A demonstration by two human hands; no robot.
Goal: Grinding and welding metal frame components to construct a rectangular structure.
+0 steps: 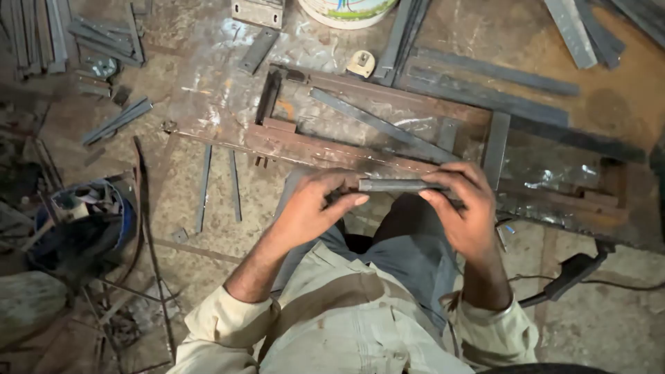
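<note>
Left hand: the left hand curls inward from a bent wrist, fingers and thumb pinching the near end of a short grey metal bar.
Right hand: the right hand arches over the bar's other end, fingers pressed on top, thumb beneath.
Bar: held level between both hands, above the person's lap, just in front of the rusty steel frame.
Surroundings: a tape measure lies beyond the frame; a blue bucket of scrap sits well to the left.

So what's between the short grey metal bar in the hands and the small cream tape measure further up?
In the head view: a rusty brown steel frame with a long grey flat strip lying diagonally across it.
</note>
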